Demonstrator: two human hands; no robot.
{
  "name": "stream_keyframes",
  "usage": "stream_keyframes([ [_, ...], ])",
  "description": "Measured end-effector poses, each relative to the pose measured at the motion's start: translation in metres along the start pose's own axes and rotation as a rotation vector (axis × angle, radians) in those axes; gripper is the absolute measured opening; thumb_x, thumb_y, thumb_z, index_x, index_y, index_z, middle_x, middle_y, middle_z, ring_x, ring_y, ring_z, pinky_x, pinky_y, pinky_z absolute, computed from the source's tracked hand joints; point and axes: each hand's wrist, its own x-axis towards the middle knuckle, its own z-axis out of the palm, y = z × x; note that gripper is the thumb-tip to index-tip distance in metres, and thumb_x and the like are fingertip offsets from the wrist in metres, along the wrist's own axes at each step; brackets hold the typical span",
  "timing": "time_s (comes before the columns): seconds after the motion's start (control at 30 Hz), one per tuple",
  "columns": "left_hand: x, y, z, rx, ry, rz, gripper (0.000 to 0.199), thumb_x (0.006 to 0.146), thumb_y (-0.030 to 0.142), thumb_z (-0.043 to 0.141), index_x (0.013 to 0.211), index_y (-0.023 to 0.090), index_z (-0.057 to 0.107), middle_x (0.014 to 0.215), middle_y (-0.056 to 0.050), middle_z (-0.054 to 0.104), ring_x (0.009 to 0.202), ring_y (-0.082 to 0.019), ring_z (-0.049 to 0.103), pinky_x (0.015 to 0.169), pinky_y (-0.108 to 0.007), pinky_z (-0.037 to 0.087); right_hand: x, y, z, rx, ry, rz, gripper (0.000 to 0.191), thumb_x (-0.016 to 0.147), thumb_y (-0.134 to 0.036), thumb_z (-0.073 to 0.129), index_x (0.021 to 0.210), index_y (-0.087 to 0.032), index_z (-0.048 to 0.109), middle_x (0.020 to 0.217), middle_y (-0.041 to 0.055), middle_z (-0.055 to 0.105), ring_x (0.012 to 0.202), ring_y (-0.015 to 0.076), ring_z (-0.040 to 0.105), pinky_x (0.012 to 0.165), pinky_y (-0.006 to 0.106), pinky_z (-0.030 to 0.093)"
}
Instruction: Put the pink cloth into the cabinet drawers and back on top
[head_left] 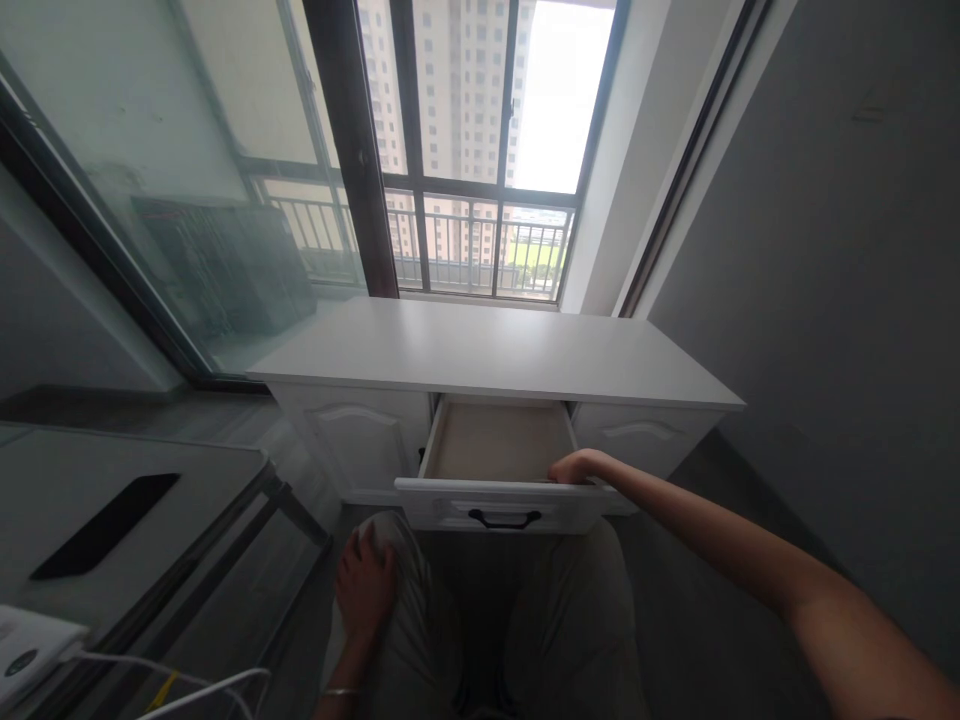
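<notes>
A white drawer (491, 440) is pulled out from the middle of the white cabinet (517, 350). On its front panel is a dark curved handle (504, 520). My right hand (579, 467) reaches over the front panel near the drawer's right corner, its fingers curled down inside. The panel and the hand itself hide the fingertips, so I cannot make out what they hold, if anything. My left hand (366, 580) lies on my left knee, holding nothing, with its fingers apart. The part of the drawer floor that shows is pale and bare.
To the left stands a low table (225, 475) with a dark flat object (105, 525) on it. A white device (34, 655) and white cables (202, 680) are at the lower left. Behind the cabinet are a glass sliding door and a balcony railing; a wall rises on the right.
</notes>
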Motion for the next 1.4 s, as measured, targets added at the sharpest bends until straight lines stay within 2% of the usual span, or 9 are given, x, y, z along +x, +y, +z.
stream_keyframes([
  [0.13, 0.0, -0.003, 0.001, 0.003, -0.006, -0.003, 0.056, 0.104, 0.041, 0.041, 0.149, 0.009, 0.053, 0.145, -0.022, 0.056, 0.125, -0.034, 0.057, 0.102, -0.046, 0.049, 0.002, -0.014, -0.007, -0.064, -0.051, 0.0, 0.022, 0.077, -0.021, 0.07, 0.096, -0.012, 0.077, 0.074, 0.0024, 0.07, 0.066, 0.0196, 0.066, 0.062, 0.029, 0.052],
  [0.23, -0.001, -0.003, 0.002, 0.0, 0.001, 0.011, 0.057, 0.105, 0.042, 0.038, 0.149, 0.008, 0.054, 0.145, -0.023, 0.056, 0.126, -0.034, 0.057, 0.104, -0.047, 0.048, 0.001, -0.033, -0.021, -0.198, 0.048, 0.004, 0.025, 0.078, -0.014, 0.066, 0.098, -0.011, 0.079, 0.081, 0.0093, 0.076, 0.069, 0.0242, 0.071, 0.063, 0.031, 0.054],
  [0.37, -0.001, -0.002, 0.002, -0.004, 0.006, -0.002, 0.056, 0.105, 0.041, 0.038, 0.148, 0.009, 0.055, 0.145, -0.023, 0.056, 0.127, -0.034, 0.056, 0.104, -0.048, 0.049, 0.007, -0.065, -0.039, -0.426, 0.374, -0.093, 0.032, 0.078, -0.014, 0.071, 0.108, -0.017, 0.081, 0.105, 0.0152, 0.08, 0.093, 0.0288, 0.076, 0.074, 0.031, 0.056],
  [0.47, 0.0, -0.001, 0.003, -0.008, 0.002, -0.015, 0.055, 0.104, 0.039, 0.039, 0.148, 0.011, 0.055, 0.144, -0.022, 0.057, 0.128, -0.034, 0.056, 0.104, -0.047, 0.049, 0.026, -0.089, -0.048, -0.665, 0.65, -0.207, 0.019, 0.086, -0.019, 0.073, 0.102, -0.017, 0.082, 0.106, 0.0157, 0.079, 0.105, 0.029, 0.074, 0.09, 0.036, 0.057],
  [0.6, 0.0, -0.001, 0.004, -0.012, 0.0, -0.005, 0.055, 0.104, 0.039, 0.038, 0.148, 0.01, 0.055, 0.145, -0.021, 0.056, 0.128, -0.033, 0.056, 0.105, -0.047, 0.048, 0.068, -0.107, -0.063, -0.926, 0.998, -0.518, 0.029, 0.101, -0.013, 0.052, 0.11, -0.012, 0.08, 0.122, 0.015, 0.076, 0.133, 0.0272, 0.061, 0.124, 0.047, 0.036],
  [0.7, 0.001, -0.001, 0.005, -0.005, 0.006, -0.002, 0.054, 0.105, 0.039, 0.037, 0.147, 0.011, 0.056, 0.146, -0.021, 0.056, 0.127, -0.033, 0.056, 0.105, -0.047, 0.049, 0.101, -0.11, -0.078, -0.966, 1.097, -0.611, 0.037, 0.102, -0.012, 0.048, 0.128, -0.006, 0.073, 0.141, 0.0185, 0.067, 0.147, 0.0288, 0.048, 0.131, 0.049, 0.027],
  [0.93, 0.001, 0.001, 0.004, -0.001, 0.013, -0.015, 0.052, 0.102, 0.035, 0.043, 0.146, 0.012, 0.056, 0.144, -0.02, 0.057, 0.127, -0.033, 0.057, 0.104, -0.048, 0.049, 0.147, -0.12, -0.096, -0.78, 0.987, -0.408, 0.047, 0.094, -0.007, 0.051, 0.139, -0.002, 0.063, 0.155, 0.0228, 0.053, 0.153, 0.0317, 0.039, 0.13, 0.047, 0.026],
  [1.17, 0.002, 0.004, 0.001, 0.013, 0.017, -0.031, 0.05, 0.102, 0.034, 0.044, 0.145, 0.012, 0.057, 0.143, -0.02, 0.058, 0.125, -0.033, 0.058, 0.101, -0.047, 0.051, 0.148, -0.124, -0.114, -0.53, 0.872, -0.232, 0.048, 0.094, -0.003, 0.048, 0.14, -0.001, 0.059, 0.145, 0.0249, 0.06, 0.133, 0.0331, 0.055, 0.115, 0.041, 0.045],
  [1.4, 0.001, 0.007, 0.003, 0.036, 0.016, -0.013, 0.053, 0.102, 0.035, 0.045, 0.147, 0.011, 0.055, 0.145, -0.021, 0.057, 0.124, -0.034, 0.057, 0.099, -0.048, 0.051, 0.147, -0.116, -0.112, -0.462, 0.839, -0.19, 0.049, 0.093, -0.006, 0.052, 0.141, -0.001, 0.059, 0.152, 0.0254, 0.053, 0.139, 0.0335, 0.05, 0.117, 0.041, 0.041],
])
